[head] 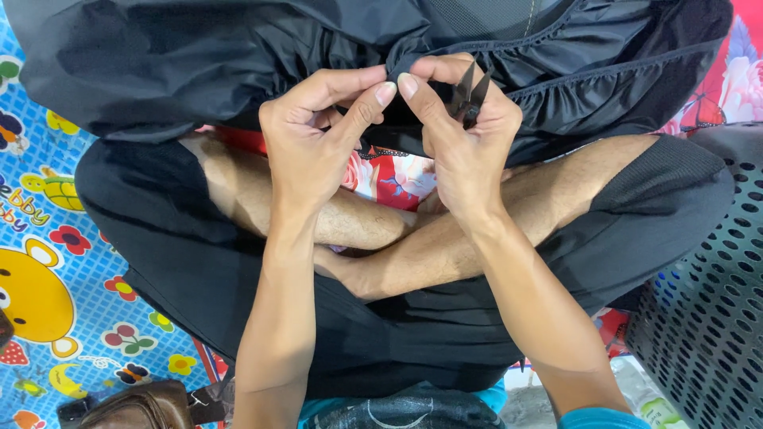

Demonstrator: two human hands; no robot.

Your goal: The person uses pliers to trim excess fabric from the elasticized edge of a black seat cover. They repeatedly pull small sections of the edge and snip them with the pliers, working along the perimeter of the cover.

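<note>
1. The left hand (314, 139) pinches a fold of the black, shiny gathered garment (238, 56) between thumb and forefinger, right at its elasticated hem, above the crossed legs.
2. The right hand (465, 135) pinches the same fold just beside it, thumb tip almost touching the left thumb, while its other fingers curl around small black thread snips (470, 95) whose blades point up.
3. Judged from this, the work on the hem is mid-way: the spot is held taut, and the blades are not on the cloth. Whether a loose thread sits between the fingertips is too small to tell.
4. Room is tight: the garment drapes over both knees, a grey perforated plastic basket (707, 302) stands close on the right, and the blue cartoon-printed floor mat (56, 262) lies open on the left.
</note>
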